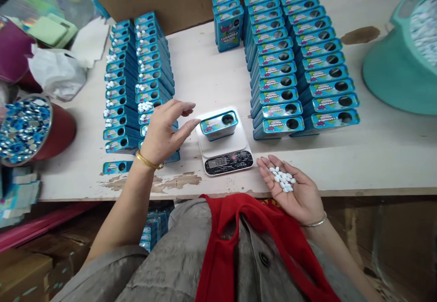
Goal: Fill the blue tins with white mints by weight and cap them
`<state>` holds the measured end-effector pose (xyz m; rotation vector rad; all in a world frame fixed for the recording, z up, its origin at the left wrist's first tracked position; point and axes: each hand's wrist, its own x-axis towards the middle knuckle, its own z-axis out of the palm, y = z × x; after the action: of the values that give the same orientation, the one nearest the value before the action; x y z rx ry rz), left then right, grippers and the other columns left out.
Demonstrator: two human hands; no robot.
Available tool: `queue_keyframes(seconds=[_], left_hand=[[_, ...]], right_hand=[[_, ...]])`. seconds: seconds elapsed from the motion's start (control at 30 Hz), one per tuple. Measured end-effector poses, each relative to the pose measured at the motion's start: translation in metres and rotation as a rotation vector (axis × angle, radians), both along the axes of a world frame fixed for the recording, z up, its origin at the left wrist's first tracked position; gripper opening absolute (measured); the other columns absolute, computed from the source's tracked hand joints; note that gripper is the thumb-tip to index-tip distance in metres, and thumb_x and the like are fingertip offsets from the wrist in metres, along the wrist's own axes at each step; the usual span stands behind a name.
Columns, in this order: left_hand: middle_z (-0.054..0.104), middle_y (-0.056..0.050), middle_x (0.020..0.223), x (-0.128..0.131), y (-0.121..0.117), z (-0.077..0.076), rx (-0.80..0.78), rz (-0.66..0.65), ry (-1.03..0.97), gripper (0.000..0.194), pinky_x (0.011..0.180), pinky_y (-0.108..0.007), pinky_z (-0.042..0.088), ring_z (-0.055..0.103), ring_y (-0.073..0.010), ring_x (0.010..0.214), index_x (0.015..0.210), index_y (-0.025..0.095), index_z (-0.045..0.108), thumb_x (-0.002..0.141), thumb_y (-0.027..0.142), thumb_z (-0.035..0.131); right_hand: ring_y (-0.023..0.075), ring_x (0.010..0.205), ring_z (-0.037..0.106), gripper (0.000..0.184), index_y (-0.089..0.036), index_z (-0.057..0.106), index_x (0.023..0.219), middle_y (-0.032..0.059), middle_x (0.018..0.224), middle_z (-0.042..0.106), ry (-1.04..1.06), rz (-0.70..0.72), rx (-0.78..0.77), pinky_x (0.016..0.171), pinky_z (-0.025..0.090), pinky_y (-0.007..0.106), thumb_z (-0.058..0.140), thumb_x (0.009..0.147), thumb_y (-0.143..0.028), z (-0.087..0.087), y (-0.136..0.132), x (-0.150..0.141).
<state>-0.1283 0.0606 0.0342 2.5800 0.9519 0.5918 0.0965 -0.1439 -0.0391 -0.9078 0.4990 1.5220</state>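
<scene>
Cupping one heap of white pieces [282, 179], the right hand [302, 196] is palm-up; the left hand [163, 131], thumb and fingers parted, hovers beside one tin [219, 131] on one scale [223, 149]. Two left rows [164, 61] of tins face two right rows [278, 83] and one three-tin row [229, 31]. One tub [385, 79] holds more pieces, one pot [61, 127] shiny ones. Bare table [196, 65] separates the rows.
</scene>
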Motion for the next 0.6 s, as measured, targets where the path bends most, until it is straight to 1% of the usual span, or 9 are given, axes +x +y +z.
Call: queue_keyframes(seconds=[0.13,0.27,0.43,0.47,0.53,0.6], left_hand=[[0.063,-0.005,0.092,0.000,0.001,0.000,0.006,-0.012,0.017,0.027,0.080,-0.031,0.047,0.059,-0.0164,0.087,0.105,0.018,0.059,0.087,0.038,0.054],[0.063,-0.005,0.092,0.003,0.002,0.001,0.001,-0.007,0.038,0.027,0.081,-0.032,0.046,0.058,-0.0171,0.088,0.104,0.018,0.059,0.087,0.039,0.053],[0.063,-0.005,0.093,0.005,0.001,-0.002,-0.044,-0.012,0.037,0.028,0.081,-0.032,0.046,0.058,-0.0170,0.088,0.104,0.018,0.059,0.088,0.040,0.051],[0.062,-0.006,0.094,0.006,0.000,-0.003,-0.054,-0.018,0.037,0.030,0.081,-0.032,0.045,0.058,-0.0173,0.089,0.106,0.018,0.058,0.088,0.042,0.052],[0.062,-0.007,0.100,0.010,-0.005,-0.003,-0.057,-0.042,0.058,0.042,0.083,-0.033,0.044,0.057,-0.0188,0.093,0.114,0.018,0.054,0.084,0.046,0.058],[0.062,-0.008,0.101,0.017,-0.008,-0.002,-0.040,-0.096,0.152,0.050,0.082,-0.034,0.044,0.057,-0.0205,0.094,0.120,0.019,0.050,0.081,0.048,0.061]], right_hand=[[0.0193,0.116,0.058,0.029,-0.013,0.064,0.105,0.0107,0.109,0.070,-0.002,0.002,0.004,0.094,0.052,0.030,0.042,0.086,-0.014,-0.004,-0.001,0.001],[0.0197,0.116,0.058,0.028,-0.011,0.064,0.105,0.0121,0.110,0.070,-0.007,-0.002,-0.002,0.096,0.050,0.030,0.044,0.085,-0.013,-0.008,-0.003,0.001],[0.0180,0.118,0.056,0.029,-0.014,0.064,0.107,0.0106,0.114,0.068,-0.002,0.031,0.034,0.098,0.049,0.031,0.044,0.085,-0.015,-0.005,0.000,-0.001],[0.0179,0.118,0.056,0.029,-0.014,0.064,0.107,0.0106,0.116,0.068,0.005,0.039,0.046,0.098,0.048,0.031,0.044,0.086,-0.015,-0.003,0.001,-0.002],[0.0181,0.118,0.056,0.029,-0.014,0.064,0.107,0.0110,0.117,0.067,0.019,0.048,0.061,0.099,0.048,0.031,0.043,0.086,-0.015,0.000,0.005,-0.005],[0.0185,0.116,0.057,0.028,-0.013,0.066,0.104,0.0112,0.115,0.068,0.035,0.051,0.062,0.098,0.048,0.030,0.044,0.086,-0.014,0.004,0.008,-0.009]])
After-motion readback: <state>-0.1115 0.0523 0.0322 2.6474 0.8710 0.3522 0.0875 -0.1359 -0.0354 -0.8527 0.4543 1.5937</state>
